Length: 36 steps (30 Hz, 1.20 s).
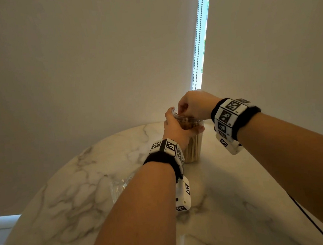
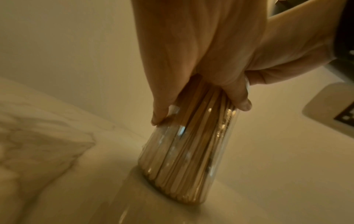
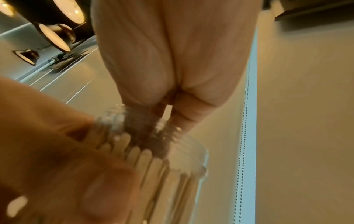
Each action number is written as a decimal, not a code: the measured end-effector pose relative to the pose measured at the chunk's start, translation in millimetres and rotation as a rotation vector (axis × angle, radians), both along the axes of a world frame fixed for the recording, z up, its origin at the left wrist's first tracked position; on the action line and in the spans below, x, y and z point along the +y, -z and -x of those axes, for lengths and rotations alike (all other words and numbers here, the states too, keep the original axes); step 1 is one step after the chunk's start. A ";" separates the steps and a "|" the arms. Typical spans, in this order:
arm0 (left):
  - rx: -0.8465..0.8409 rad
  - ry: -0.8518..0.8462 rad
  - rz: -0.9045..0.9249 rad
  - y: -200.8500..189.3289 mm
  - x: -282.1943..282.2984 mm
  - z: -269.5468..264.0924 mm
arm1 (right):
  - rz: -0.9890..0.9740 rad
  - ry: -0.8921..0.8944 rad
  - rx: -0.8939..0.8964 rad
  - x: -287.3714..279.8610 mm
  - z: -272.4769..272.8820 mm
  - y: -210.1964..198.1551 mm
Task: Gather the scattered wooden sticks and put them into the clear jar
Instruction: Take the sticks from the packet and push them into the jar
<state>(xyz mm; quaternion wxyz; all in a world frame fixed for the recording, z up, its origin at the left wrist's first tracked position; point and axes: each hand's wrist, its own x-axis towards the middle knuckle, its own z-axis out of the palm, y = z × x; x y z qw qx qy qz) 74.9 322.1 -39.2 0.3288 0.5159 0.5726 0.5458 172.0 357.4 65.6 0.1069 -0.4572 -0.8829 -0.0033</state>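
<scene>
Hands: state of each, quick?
Left hand: grips the clear jar of wooden sticks.
Right hand: fingers curled over the jar mouth; contents hidden.

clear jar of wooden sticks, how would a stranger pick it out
On the round white marble table, look toward the far edge by the window blind. There the tall clear plastic jar stands upright, packed with pale wooden sticks, gripped by the left hand, right hand at its mouth.

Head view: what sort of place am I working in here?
Likely a home or office room beside a window: a round marble-look table, pale roller blinds with a bead chain, daylight between them.
</scene>
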 end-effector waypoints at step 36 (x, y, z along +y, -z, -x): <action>-0.047 -0.008 -0.024 3.3 -4.0 -2.2 | 0.284 0.070 0.062 11.9 -4.5 -23.2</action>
